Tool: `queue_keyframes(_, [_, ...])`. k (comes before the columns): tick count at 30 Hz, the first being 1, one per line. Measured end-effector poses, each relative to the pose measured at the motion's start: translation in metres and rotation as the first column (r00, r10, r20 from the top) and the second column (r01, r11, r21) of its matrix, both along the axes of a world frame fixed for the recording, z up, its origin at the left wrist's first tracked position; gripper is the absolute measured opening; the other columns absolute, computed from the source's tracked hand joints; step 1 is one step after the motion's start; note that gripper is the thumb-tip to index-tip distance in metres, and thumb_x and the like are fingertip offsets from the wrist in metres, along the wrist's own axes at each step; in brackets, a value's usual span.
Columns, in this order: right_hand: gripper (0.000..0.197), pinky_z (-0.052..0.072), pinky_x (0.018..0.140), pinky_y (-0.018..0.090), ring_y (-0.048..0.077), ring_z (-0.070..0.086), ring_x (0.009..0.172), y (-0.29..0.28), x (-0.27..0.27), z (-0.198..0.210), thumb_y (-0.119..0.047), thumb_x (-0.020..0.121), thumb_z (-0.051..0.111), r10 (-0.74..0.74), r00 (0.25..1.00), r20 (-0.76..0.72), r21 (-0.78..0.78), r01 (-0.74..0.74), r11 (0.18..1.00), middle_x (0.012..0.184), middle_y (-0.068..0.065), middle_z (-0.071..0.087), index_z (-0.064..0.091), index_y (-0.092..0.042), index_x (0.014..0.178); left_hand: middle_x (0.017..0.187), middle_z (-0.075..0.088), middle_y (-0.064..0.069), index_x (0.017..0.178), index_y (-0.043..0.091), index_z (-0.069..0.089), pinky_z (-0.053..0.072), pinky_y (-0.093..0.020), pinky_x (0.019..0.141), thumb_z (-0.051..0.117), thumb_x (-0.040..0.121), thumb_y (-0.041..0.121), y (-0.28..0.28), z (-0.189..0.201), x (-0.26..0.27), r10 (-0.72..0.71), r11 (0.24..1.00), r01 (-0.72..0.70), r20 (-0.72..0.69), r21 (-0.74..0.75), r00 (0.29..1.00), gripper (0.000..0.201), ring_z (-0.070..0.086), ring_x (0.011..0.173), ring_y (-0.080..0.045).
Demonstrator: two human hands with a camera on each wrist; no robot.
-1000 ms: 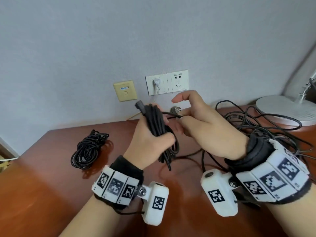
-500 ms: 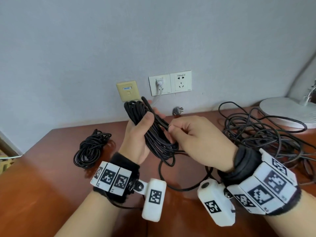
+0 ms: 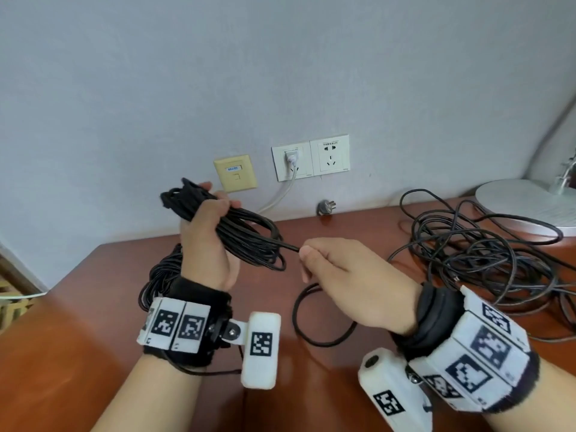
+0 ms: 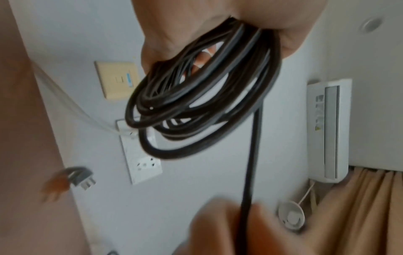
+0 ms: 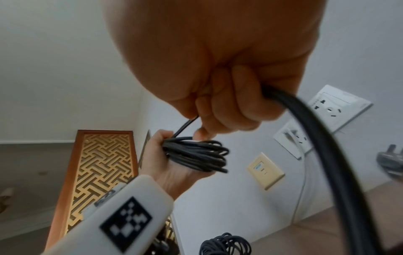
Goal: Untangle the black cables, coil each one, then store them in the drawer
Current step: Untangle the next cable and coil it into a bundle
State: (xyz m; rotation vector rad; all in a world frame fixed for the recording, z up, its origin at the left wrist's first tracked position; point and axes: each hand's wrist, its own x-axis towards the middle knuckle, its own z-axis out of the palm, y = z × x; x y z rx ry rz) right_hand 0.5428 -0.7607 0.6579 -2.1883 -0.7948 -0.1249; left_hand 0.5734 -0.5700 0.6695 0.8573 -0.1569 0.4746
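Our left hand [image 3: 208, 241] wrapped around black cable coil [image 3: 246, 241] above the desk [image 3: 78, 353], our right hand [image 3: 349, 275] pinching its loose strand, tangled cable pile [image 3: 486, 260] at right, finished coil [image 3: 159, 275] behind left wrist

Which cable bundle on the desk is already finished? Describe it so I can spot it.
Start at the yellow wall plate and drop to the wooden desk. The finished coil lies at the desk's left, partly hidden behind the left wrist. Unlike the loose tangle on the right, it is tightly wound and neither hand holds it.
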Motion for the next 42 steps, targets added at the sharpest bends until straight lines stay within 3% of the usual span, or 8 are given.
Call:
queue_keyframes(7, [0.040, 0.025, 0.050, 0.031, 0.017, 0.029, 0.050, -0.013, 0.018, 0.005, -0.015, 0.099, 0.033, 0.165, 0.863, -0.477, 0.101, -0.133, 0.986, 0.055, 0.000, 0.038, 0.058, -0.011, 0.068, 0.083, 0.054, -0.004, 0.098, 0.015, 0.050, 0.046, -0.036, 0.080, 0.072, 0.053, 0.006, 0.039, 0.021, -0.005, -0.035, 0.977, 0.060, 0.125, -0.205, 0.992, 0.050, 0.053, 0.078, -0.023])
queue_keyframes(15, [0.035, 0.029, 0.044, 0.015, 0.010, 0.033, 0.039, -0.022, 0.014, 0.020, -0.028, 0.094, 0.051, -0.092, 0.973, -0.212, -0.117, 0.068, 0.991, 0.043, -0.006, 0.039, 0.070, -0.020, 0.066, 0.101, 0.048, -0.007, 0.112, 0.013, 0.047, 0.036, -0.048, 0.094, 0.082, 0.050, 0.015, -0.001, 0.022, -0.026, -0.613, 0.777, 0.570, 0.114, 0.266, 0.782, 0.071, 0.049, 0.094, -0.023])
queue_keyframes(22, [0.037, 0.032, 0.046, 0.022, 0.007, 0.035, 0.040, -0.019, 0.015, 0.016, -0.032, 0.093, 0.053, -0.221, 0.969, -0.114, -0.103, 0.209, 0.972, 0.045, -0.005, 0.041, 0.066, -0.007, 0.068, 0.096, 0.053, -0.012, 0.116, 0.008, 0.046, 0.048, -0.045, 0.083, 0.057, 0.059, 0.005, -0.032, 0.011, -0.036, -0.527, 0.658, 0.464, -0.078, 0.593, 0.847, 0.058, 0.053, 0.088, -0.027])
queue_keyframes(27, [0.035, 0.029, 0.049, 0.028, 0.013, 0.036, 0.038, -0.019, 0.019, 0.028, -0.024, 0.093, 0.039, -0.146, 0.854, -0.500, 0.086, 0.217, 0.972, 0.043, -0.003, 0.047, 0.061, -0.013, 0.069, 0.100, 0.053, -0.015, 0.115, 0.010, 0.047, 0.045, -0.050, 0.085, 0.060, 0.059, 0.013, -0.022, 0.012, -0.032, -0.383, 0.614, 0.327, -0.091, 0.718, 0.919, 0.058, 0.051, 0.090, -0.028])
queue_keyframes(33, [0.040, 0.026, 0.038, 0.020, 0.014, 0.030, 0.037, -0.021, 0.014, 0.038, -0.002, 0.094, 0.029, 0.015, 0.880, -0.474, 0.321, 0.157, 0.934, 0.045, 0.001, 0.040, 0.059, -0.014, 0.072, 0.086, 0.061, 0.008, 0.086, 0.028, 0.053, 0.046, -0.025, 0.071, 0.067, 0.061, 0.016, -0.039, 0.002, -0.029, -0.185, 0.354, 0.100, -0.035, 0.930, 0.982, 0.031, 0.057, 0.078, -0.010])
queue_keyframes(35, [0.041, 0.027, 0.039, 0.019, 0.008, 0.034, 0.036, -0.019, 0.012, 0.031, -0.008, 0.099, 0.033, 0.023, 0.929, -0.369, 0.335, 0.110, 0.936, 0.045, -0.008, 0.044, 0.058, -0.019, 0.069, 0.085, 0.053, -0.014, 0.082, 0.019, 0.048, 0.040, -0.034, 0.069, 0.065, 0.060, 0.019, -0.044, -0.003, -0.026, -0.178, 0.368, 0.096, -0.031, 0.925, 0.983, 0.028, 0.051, 0.074, -0.025])
queue_keyframes(39, [0.028, 0.029, 0.045, 0.013, 0.001, 0.037, 0.042, -0.007, 0.010, 0.014, -0.033, 0.097, 0.039, 0.090, 0.980, -0.177, 0.366, -0.019, 0.930, 0.050, -0.015, 0.042, 0.064, -0.023, 0.088, 0.077, 0.060, 0.015, 0.093, 0.029, 0.051, 0.045, -0.026, 0.076, 0.069, 0.059, 0.014, -0.033, -0.007, -0.017, -0.106, 0.534, 0.078, -0.025, 0.842, 0.994, 0.041, 0.057, 0.078, -0.003])
queue_keyframes(42, [0.030, 0.029, 0.049, 0.015, 0.002, 0.037, 0.047, -0.007, 0.008, 0.013, -0.034, 0.095, 0.038, 0.106, 0.984, -0.143, 0.330, -0.054, 0.943, 0.055, -0.014, 0.042, 0.064, -0.018, 0.092, 0.089, 0.057, -0.007, 0.105, 0.020, 0.054, 0.047, -0.043, 0.080, 0.070, 0.052, 0.024, -0.022, -0.009, -0.010, -0.010, 0.741, 0.016, -0.014, 0.671, 1.000, 0.056, 0.056, 0.087, -0.023])
